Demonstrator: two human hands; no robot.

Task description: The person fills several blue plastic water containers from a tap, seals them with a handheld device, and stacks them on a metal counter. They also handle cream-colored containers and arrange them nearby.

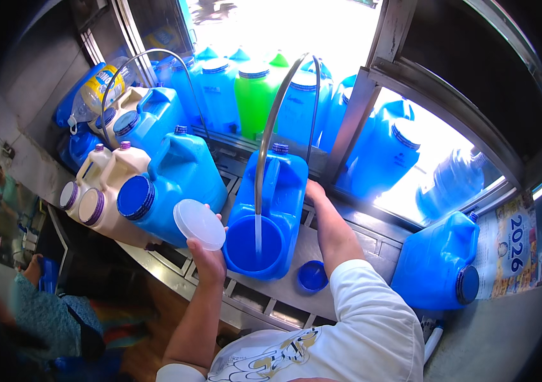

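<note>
My left hand (210, 260) holds a round translucent white plastic lid (199, 224) by its rim, just left of an uncapped blue plastic water jug (295, 191). A curved hose (271, 124) ends over the jug's wide mouth, and a stream of water (258, 238) runs down inside. My right hand (315, 190) is at the jug's far right side; its fingers are partly hidden behind the jug, so its grip cannot be told. A blue screw cap (312, 277) lies on the metal counter (287, 248), to the right of the jug's mouth.
Capped blue (190, 167) and beige jugs (123, 176) crowd the left. Blue and green jugs (254, 100) line the window side. A capped blue jug (436, 262) stands right, by a wall calendar (512, 248). Another person's sleeve (51, 315) shows lower left. A second hose (156, 50) arches over the left jugs.
</note>
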